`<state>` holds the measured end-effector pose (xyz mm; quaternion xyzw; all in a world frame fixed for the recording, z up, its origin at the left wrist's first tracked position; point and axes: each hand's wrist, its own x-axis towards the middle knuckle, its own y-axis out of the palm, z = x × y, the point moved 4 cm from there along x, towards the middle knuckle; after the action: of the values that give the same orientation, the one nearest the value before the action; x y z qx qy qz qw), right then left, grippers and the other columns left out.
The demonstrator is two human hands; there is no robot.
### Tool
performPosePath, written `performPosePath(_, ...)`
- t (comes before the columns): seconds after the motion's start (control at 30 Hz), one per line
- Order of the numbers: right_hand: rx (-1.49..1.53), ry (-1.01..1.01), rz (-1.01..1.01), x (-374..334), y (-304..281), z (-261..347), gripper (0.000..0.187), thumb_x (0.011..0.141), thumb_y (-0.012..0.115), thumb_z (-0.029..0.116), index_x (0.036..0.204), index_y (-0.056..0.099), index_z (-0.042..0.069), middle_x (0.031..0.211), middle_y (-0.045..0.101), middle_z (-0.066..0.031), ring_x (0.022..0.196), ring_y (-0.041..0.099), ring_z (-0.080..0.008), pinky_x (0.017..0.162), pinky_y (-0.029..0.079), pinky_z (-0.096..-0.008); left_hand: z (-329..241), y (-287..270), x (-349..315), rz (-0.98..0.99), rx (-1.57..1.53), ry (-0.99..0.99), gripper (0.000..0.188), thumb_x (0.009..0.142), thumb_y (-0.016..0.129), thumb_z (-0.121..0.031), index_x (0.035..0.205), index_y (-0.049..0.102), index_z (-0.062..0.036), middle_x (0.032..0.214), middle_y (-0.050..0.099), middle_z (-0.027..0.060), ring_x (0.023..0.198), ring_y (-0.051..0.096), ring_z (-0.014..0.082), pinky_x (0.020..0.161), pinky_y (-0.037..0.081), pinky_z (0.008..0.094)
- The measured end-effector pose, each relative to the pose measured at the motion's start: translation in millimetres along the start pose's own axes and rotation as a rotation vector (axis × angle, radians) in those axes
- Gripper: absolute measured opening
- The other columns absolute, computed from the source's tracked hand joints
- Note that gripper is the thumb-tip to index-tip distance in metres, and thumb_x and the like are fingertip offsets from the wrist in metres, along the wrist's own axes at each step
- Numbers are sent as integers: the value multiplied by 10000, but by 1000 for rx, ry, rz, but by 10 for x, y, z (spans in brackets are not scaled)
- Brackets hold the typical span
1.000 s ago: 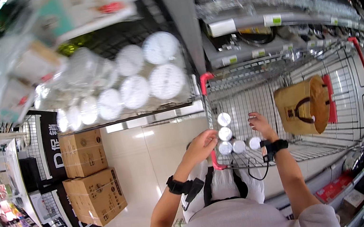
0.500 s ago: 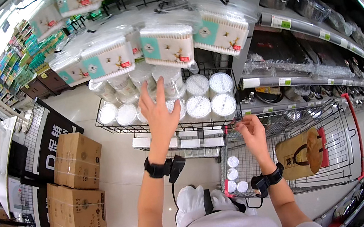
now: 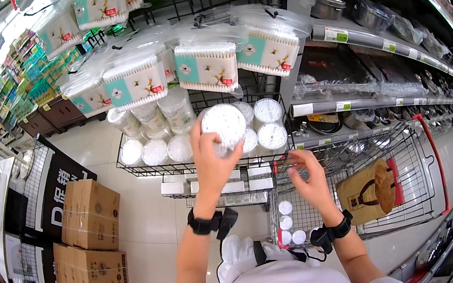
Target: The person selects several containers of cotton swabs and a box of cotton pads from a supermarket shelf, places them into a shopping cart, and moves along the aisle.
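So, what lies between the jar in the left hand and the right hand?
In the head view, white-topped jars in the rack, then its front edge, lie between the held jar and the right hand.

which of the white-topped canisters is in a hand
The canister in the left hand, held above the black wire basket; the others sit in that basket or the shopping cart.
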<state>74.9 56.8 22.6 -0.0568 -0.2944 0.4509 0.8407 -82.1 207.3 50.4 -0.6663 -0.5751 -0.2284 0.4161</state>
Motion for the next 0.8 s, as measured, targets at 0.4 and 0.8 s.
performPosePath(0.4,119,-354,242,-133,112,342,907,561,782,183,1291,259,55,1356,258,-197,1231,310,-347,998,267,-426,-501,131,-770,440,-1581,-1243,638,811,478,-465,1260,350,-31,1249,435,122,1140,446,239,956,366,398)
performPosePath(0.8,162,-137,158,-225,-57,294,902,515,789,227,1258,312,46,1260,407,-158,1163,401,-322,965,317,-413,-515,390,-1020,647,-1557,-1358,540,897,271,-453,1289,306,-83,1264,421,94,1142,436,217,943,365,383)
